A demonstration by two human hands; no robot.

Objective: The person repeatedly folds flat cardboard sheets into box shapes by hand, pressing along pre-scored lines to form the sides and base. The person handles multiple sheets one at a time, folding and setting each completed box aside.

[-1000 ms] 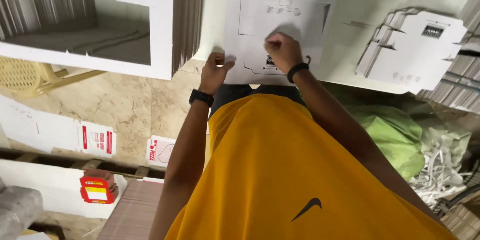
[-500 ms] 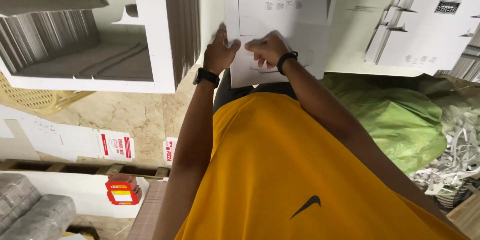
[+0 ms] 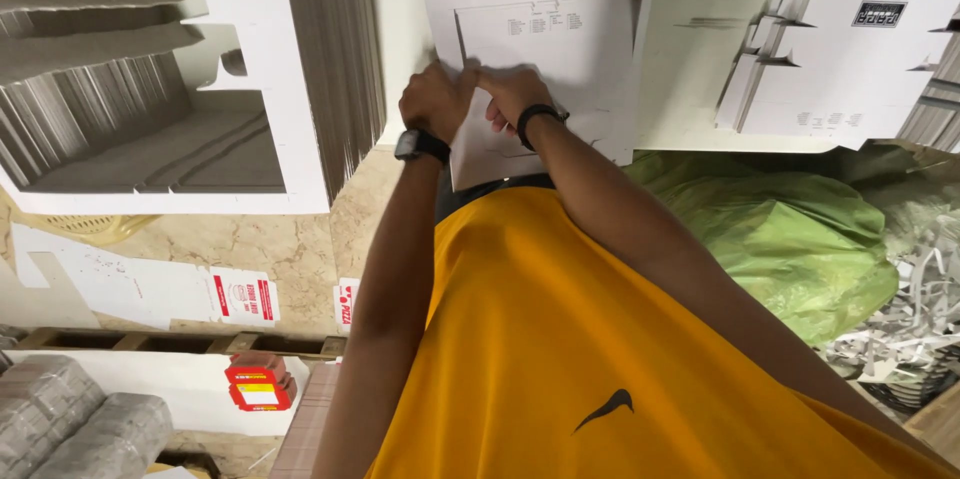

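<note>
Both hands meet on the near edge of a flat white cardboard blank that lies on the pale table, its long axis running straight away from the person. The left hand is curled tight over the blank's near left corner, and the right hand pinches the same flap just beside it, fingers folded in — knuckles almost touching. Neither hand is nearer than the other; the sheet sits directly ahead of both, with its lower flap bent down over the table edge toward the orange shirt.

The board looks thin, matte and stiff, scored with fold lines and printed in small grey type. A black watch sits on the left wrist, a dark band on the right.

To the right a stack of die-cut box blanks fans out, well apart from the hands. To the left stands a thick pile of white sheets showing ribbed edges. Below the table — crumpled green plastic sheeting and, near it, a heap of paper offcuts.
</note>
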